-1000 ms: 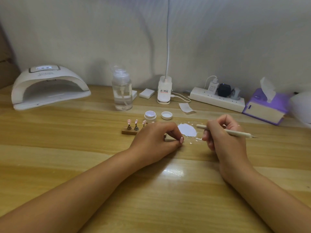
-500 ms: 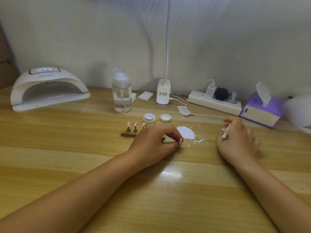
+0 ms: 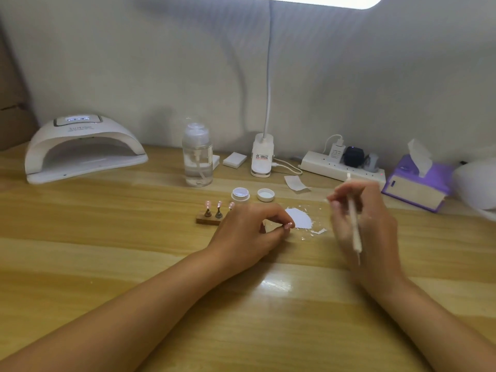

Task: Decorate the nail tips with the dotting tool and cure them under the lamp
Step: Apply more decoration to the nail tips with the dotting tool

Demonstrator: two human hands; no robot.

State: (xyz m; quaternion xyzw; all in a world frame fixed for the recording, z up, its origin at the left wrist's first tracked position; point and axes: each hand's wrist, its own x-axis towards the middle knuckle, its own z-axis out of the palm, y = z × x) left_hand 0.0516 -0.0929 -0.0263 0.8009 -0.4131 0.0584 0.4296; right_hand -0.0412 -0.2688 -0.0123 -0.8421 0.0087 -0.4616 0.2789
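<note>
Pale wood grain runs across the surface (image 3: 107, 251), with a grey wall behind it. At the far left sits the curing lamp (image 3: 83, 149), its display lit and nothing visible under its arch. Near the middle, the nail tips (image 3: 213, 205) stand upright on a small wooden stand (image 3: 208, 220). Three pink ones show, and the stand's right end is hidden by the left hand (image 3: 249, 232).

That hand's grip is curled, with thumb and forefinger meeting low over the surface, but I cannot tell what they pinch, if anything. The right hand (image 3: 367, 226) is lifted and blurred, its grip pinching the dotting tool (image 3: 353, 224) at an angle, fine tip pointing down toward the person. Between the hands lies a white smear (image 3: 299, 218), with an open jar (image 3: 240, 194) and its lid (image 3: 265, 194) just behind.

Decoration looks to be in its early stage. Any dots on the tips are too small to make out, and curing seems entirely ahead.
</note>
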